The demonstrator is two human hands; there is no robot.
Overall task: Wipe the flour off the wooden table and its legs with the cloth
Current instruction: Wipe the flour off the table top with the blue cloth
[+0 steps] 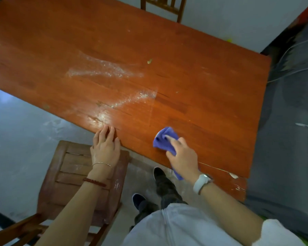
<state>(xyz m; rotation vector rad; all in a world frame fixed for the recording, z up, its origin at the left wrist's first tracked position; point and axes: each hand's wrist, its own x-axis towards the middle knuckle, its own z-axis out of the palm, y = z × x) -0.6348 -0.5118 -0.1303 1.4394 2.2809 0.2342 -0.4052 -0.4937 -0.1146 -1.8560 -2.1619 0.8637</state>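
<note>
A long reddish wooden table (194, 82) runs diagonally across the view. White flour (100, 69) streaks its middle, and a second flour smear (137, 98) lies closer to the near edge. My right hand (182, 157) presses a bunched purple cloth (164, 139) onto the tabletop near the near edge. A tail of the cloth hangs below my wrist. My left hand (106, 147) rests flat on the table's near edge, fingers apart, holding nothing. The table legs are hidden.
A wooden chair (68, 167) stands under my left arm beside the table. Another chair (164, 7) stands at the far side. A grey sofa (290, 121) lies along the table's right end. My feet (158, 173) stand on the dusty floor.
</note>
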